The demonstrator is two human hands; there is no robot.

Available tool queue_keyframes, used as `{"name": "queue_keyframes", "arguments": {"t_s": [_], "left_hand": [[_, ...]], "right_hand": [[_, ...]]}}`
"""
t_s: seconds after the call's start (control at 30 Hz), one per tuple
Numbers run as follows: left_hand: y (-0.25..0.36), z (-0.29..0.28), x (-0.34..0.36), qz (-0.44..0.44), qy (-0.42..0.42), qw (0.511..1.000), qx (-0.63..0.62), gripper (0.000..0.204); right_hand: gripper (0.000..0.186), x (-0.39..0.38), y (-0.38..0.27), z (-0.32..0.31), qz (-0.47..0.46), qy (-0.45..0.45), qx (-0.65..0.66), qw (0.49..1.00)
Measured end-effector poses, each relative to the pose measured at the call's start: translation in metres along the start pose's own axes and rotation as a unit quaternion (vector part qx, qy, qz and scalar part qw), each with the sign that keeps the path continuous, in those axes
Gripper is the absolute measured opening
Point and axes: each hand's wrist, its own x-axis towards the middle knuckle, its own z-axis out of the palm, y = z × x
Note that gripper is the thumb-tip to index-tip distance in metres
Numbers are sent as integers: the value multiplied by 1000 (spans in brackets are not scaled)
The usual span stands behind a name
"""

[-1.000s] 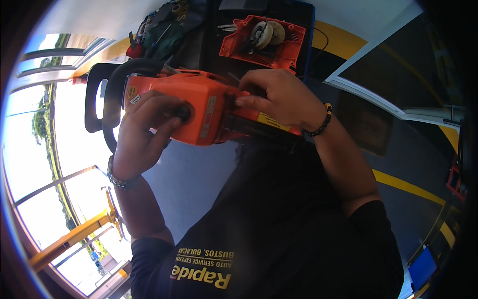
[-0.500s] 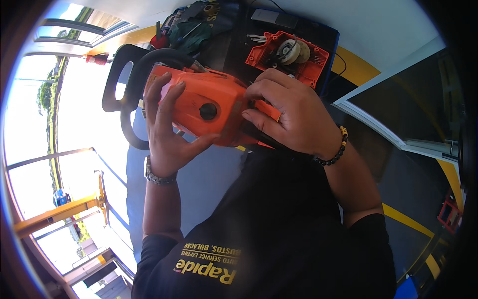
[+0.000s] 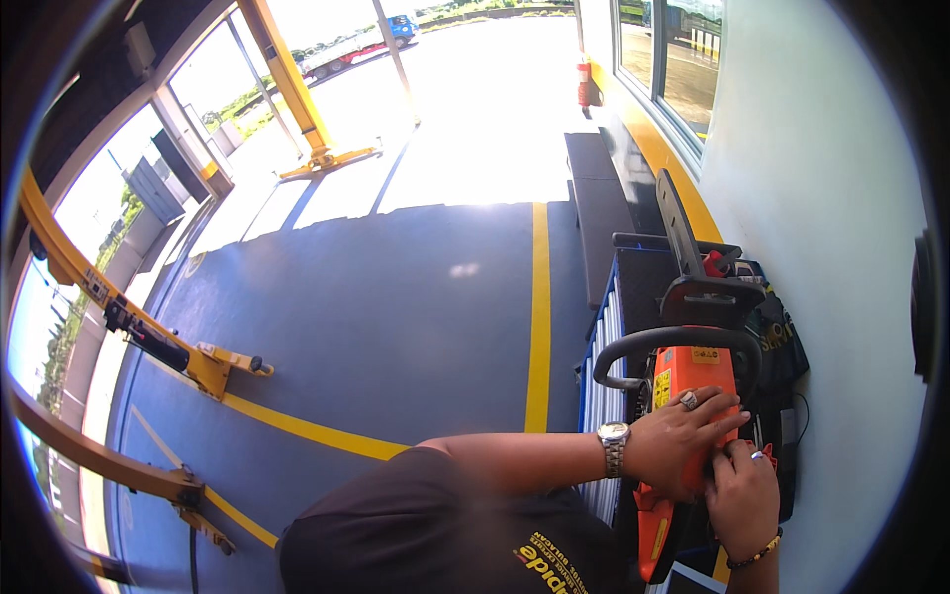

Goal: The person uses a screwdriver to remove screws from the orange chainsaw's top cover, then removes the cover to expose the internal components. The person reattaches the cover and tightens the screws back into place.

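Note:
An orange chainsaw (image 3: 693, 374) with a black front handle and hand guard lies at the lower right, its guide bar (image 3: 677, 223) reaching away from me. My left hand (image 3: 675, 447) rests over the orange top cover, fingers stretched out and lying flat on it. Close beside it, my right hand (image 3: 744, 500) has its fingers bent against the rear side of the cover. Its fingertips are partly hidden, and what they pinch, if anything, does not show.
Beneath the saw stands a blue tool cart (image 3: 606, 342) against the white wall (image 3: 841, 247). Dark cloth (image 3: 787, 342) lies on its wall side. Ahead are a black bench (image 3: 597, 198) and a red fire extinguisher (image 3: 584, 86). Yellow lift posts (image 3: 287, 74) rise at the left.
The view has swung left toward the bay floor and the outdoors, so the chainsaw now sits at the lower right. Both hands remain on it, my left hand now closer to my right.

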Motion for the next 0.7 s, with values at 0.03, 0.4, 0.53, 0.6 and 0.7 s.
{"name": "queue_keyframes", "arguments": {"t_s": [0.03, 0.4, 0.53, 0.6, 0.7], "left_hand": [[-1, 3, 0, 4, 6, 1000, -6, 123], [3, 3, 6, 26, 17, 999, -33, 110], [-8, 0, 2, 20, 51, 998, -26, 115], [-6, -7, 1, 25, 82, 996, -26, 114], [-10, -2, 2, 39, 113, 992, -40, 120]], "right_hand": [[29, 4, 7, -1, -40, -6, -11, 999], [35, 18, 35, 5, -83, -153, -52, 983], [29, 35, 33, 0, -201, -143, -109, 963], [31, 49, 30, -16, -190, -211, -68, 956], [33, 52, 30, -14, -107, -244, -21, 964]]}}
